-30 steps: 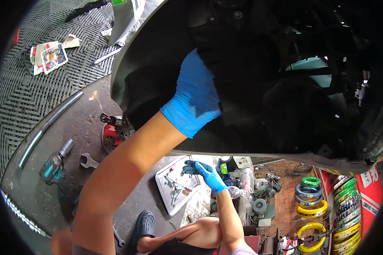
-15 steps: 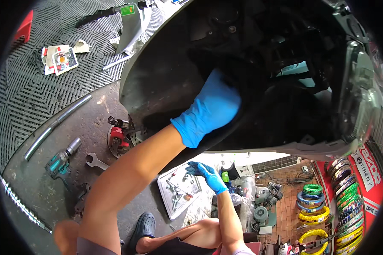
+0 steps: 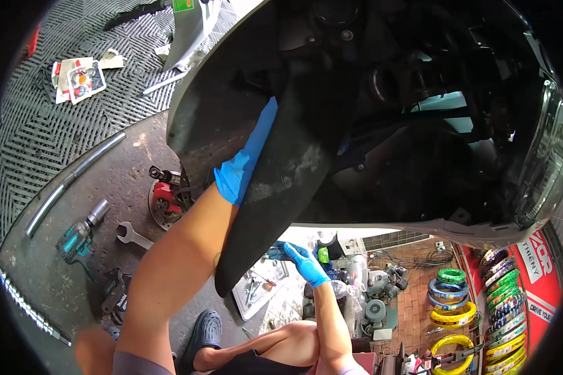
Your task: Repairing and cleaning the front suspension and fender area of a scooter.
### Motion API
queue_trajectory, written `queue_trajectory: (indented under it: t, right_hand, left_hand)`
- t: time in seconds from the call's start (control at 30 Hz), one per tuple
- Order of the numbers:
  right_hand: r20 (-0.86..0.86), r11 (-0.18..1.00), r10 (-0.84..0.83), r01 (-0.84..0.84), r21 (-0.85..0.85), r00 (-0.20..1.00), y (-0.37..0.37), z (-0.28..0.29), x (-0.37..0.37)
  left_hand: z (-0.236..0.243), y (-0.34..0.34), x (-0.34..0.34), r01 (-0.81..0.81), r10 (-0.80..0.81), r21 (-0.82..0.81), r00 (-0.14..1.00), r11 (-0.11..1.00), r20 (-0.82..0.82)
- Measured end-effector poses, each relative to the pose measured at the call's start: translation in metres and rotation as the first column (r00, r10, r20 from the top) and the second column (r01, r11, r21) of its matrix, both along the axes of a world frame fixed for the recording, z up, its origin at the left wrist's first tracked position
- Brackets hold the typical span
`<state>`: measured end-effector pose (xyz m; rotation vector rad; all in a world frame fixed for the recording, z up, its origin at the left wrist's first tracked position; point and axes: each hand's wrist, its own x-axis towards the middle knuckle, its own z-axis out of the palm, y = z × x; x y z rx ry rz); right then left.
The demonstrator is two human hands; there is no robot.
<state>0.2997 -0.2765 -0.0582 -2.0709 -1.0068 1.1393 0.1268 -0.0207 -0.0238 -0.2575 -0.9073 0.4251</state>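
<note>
A large dark body shell (image 3: 225,125), apparently of a motor scooter, fills the upper middle. My left hand (image 3: 250,147), in a blue glove, reaches up inside it along the edge of a long black plastic panel (image 3: 284,181). The panel turns with the hand and seems gripped, though it hides the fingers. Its narrow lower end overlaps my left forearm. Lower down, my right hand (image 3: 308,265), also gloved in blue, is over the right side of a white tray (image 3: 244,307). Its fingers stretch left into shade, apart, and no held thing shows.
On the floor at left lie a teal impact wrench (image 3: 76,240), a metal tube (image 3: 75,178) and a spanner (image 3: 134,235). A brake disc with a red caliper (image 3: 164,199) lies near my left arm. Colourful wrapped tyres (image 3: 453,315) stand at right, by machine parts (image 3: 376,312).
My left hand has turned and shifted left. The black panel has swung across in front of it, covering much of the glove. My right hand stays near the tray.
</note>
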Motion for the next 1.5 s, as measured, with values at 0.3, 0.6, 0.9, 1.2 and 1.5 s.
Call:
queue_trajectory:
  t: [0.3, 0.6, 0.9, 1.2, 1.5]
  right_hand:
    - [0.078, 0.996, 0.075, -0.071, -0.063, 0.994, 0.013, 0.003, -0.016]
    - [0.244, 0.994, 0.099, -0.085, -0.065, 0.965, 0.016, 0.020, -0.045]
    - [0.191, 0.993, 0.120, -0.114, -0.044, 0.974, 0.015, 0.022, -0.047]
    - [-0.002, 0.968, 0.235, -0.234, -0.087, 0.972, 0.024, -0.008, -0.011]
    - [-0.007, 0.957, 0.267, -0.266, -0.115, 0.964, 0.039, -0.041, 0.006]
  left_hand:
    - [-0.016, 0.003, -0.014, 0.206, -0.223, -0.119, 0.963, 0.971, -0.153]
    - [-0.029, -0.036, -0.020, 0.867, -0.813, -0.134, 0.497, 0.480, 0.305]
    - [0.006, -0.010, 0.000, 0.939, -0.741, 0.181, -0.341, -0.291, 0.578]
    - [-0.005, -0.001, -0.012, 0.460, -0.130, 0.567, -0.841, -0.683, 0.526]
    - [-0.016, 0.026, -0.013, 0.060, 0.083, 0.772, -0.986, -0.632, 0.145]
